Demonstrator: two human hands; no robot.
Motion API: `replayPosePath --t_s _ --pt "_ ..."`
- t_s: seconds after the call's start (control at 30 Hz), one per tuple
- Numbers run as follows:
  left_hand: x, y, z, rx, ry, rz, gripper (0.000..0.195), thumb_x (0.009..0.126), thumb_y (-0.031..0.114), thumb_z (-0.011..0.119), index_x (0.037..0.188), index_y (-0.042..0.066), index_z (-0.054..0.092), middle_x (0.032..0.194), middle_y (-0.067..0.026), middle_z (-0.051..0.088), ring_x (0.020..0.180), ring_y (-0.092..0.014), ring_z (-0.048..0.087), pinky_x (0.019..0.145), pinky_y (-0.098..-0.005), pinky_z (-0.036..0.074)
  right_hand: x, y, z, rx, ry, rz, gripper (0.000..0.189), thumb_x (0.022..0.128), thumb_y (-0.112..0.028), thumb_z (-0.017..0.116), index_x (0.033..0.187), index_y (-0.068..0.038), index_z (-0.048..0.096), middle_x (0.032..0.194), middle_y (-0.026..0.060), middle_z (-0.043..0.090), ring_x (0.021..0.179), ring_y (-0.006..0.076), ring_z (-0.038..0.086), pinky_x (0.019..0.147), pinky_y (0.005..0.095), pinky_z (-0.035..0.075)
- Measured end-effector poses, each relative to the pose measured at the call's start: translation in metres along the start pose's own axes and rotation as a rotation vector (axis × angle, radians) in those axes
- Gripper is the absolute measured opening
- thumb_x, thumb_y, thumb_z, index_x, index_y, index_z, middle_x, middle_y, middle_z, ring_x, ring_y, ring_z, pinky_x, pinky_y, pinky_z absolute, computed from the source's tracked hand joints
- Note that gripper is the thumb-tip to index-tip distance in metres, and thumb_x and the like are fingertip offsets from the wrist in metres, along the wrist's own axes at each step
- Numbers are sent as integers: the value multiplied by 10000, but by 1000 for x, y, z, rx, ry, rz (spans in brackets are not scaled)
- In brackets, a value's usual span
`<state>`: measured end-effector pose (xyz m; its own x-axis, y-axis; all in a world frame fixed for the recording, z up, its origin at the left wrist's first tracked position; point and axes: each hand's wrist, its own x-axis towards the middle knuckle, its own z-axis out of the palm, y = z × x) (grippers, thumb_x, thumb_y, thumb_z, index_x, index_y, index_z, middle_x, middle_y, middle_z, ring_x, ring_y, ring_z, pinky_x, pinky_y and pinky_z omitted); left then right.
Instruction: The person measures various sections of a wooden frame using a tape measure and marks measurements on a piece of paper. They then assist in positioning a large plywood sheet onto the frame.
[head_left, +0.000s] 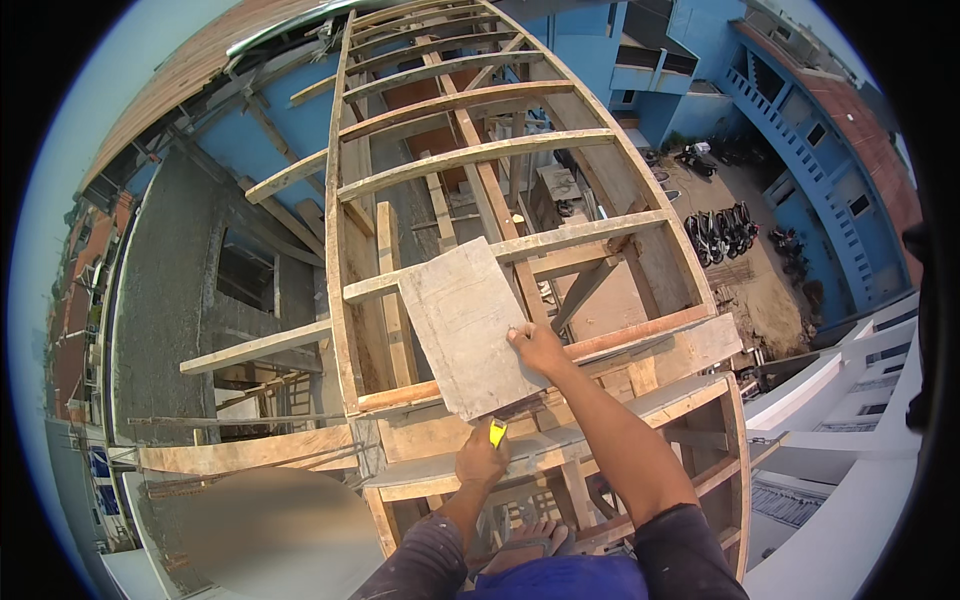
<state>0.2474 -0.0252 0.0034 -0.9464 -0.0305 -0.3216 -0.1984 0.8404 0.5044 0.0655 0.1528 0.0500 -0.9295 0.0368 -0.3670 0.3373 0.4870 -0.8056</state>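
A rectangular board (469, 330), apparently plywood, lies tilted across the timber framing in front of me. My right hand (538, 351) grips its right edge, thumb on the upper face. Just below the board's lower corner, my left hand (481, 456) is closed around a small yellow tool (497, 433) that looks like a tape measure. Most of that tool is hidden by my fingers. Under the board, a wooden crosspiece (574, 236) and a reddish timber (637, 332) run between the long side beams.
Open gaps between the crosspieces drop to a lower level. A sandalled foot (525, 547) shows below me. A grey plastered wall (172, 300) with an opening stands left; parked motorcycles (721, 234) are far below right. A patch at lower left is blurred.
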Motion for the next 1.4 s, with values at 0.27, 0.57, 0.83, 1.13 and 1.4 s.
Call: replayPosePath --t_s 0.27,0.57,0.83,1.13,1.4 --pt "1 2 -4 -48 23 27 597 878 333 710 1422 144 553 1250 -188 702 1049 -404 715 885 -519 579 39 19 39 -169 10 46 343 998 -315 650 1145 -14 723 1176 252 717 1159 422 659 1011 492 496" --pt "-1 4 0 13 56 48 561 878 323 713 1390 141 572 1224 -195 705 1063 -419 699 885 -521 568 -120 16 -132 -159 -65 -226 281 1000 -212 612 1225 -55 672 1056 252 720 1052 441 680 912 507 521" --pt "-10 12 2 87 73 -7 588 885 314 712 1436 186 549 1219 -198 707 1107 -421 681 930 -526 544 -412 -17 -251 -142 -5 140 204 994 -100 639 1192 -57 661 813 135 728 722 258 719 701 387 548" --pt "-24 6 9 1 152 172 609 895 221 681 1466 118 499 1273 -261 655 1151 -461 636 974 -526 500 -581 -1 -299 -65 846 -26 132 958 -92 711 1070 -31 678 882 110 734 802 281 715 791 342 547" --pt "-35 5 22 -40 298 520 579 860 56 687 1419 11 539 1322 -252 614 1230 -436 587 1073 -465 454 -660 52 -329 -295 1350 63 158 1061 -148 608 1125 -5 633 902 131 744 867 213 730 844 361 560"
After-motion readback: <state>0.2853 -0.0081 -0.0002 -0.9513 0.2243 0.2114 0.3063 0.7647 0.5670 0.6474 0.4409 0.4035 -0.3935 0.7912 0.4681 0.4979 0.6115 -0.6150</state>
